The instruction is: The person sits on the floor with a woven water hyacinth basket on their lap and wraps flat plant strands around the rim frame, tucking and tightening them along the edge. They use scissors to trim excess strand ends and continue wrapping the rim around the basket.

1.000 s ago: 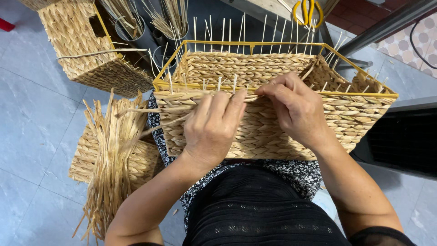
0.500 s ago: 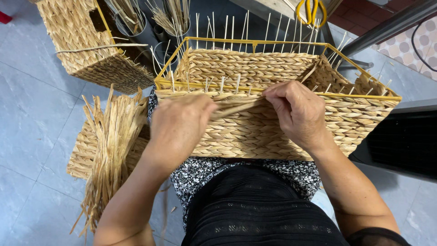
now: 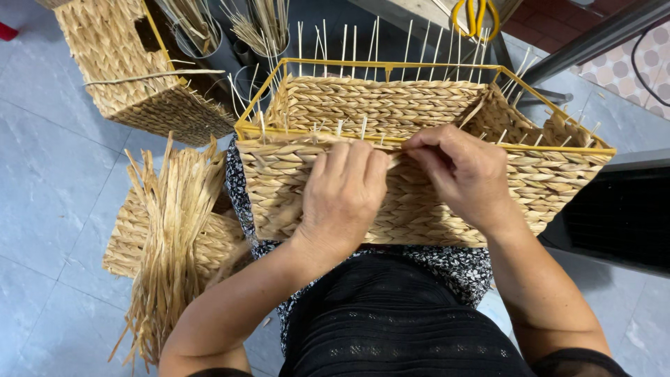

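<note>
A rectangular woven straw basket (image 3: 419, 209) on a yellow wire frame rests on my lap, with thin pale sticks standing up along its rim. My left hand (image 3: 342, 195) lies flat against the near wall, fingers pressed on the top rows of weave. My right hand (image 3: 460, 174) pinches a straw strand (image 3: 394, 150) at the near rim, just beside my left fingertips. The strand's far end is hidden under my hands.
A bundle of loose straw (image 3: 167, 237) lies on a flat woven piece (image 3: 125, 237) at my left. A second woven basket (image 3: 132, 70) stands at the back left, beside pots holding stalks (image 3: 265, 28). Yellow-handled scissors (image 3: 478, 14) hang at the top right.
My left hand went out to the left half a second ago and is back now, flat on the near wall. My right hand stayed pinching at the rim.
</note>
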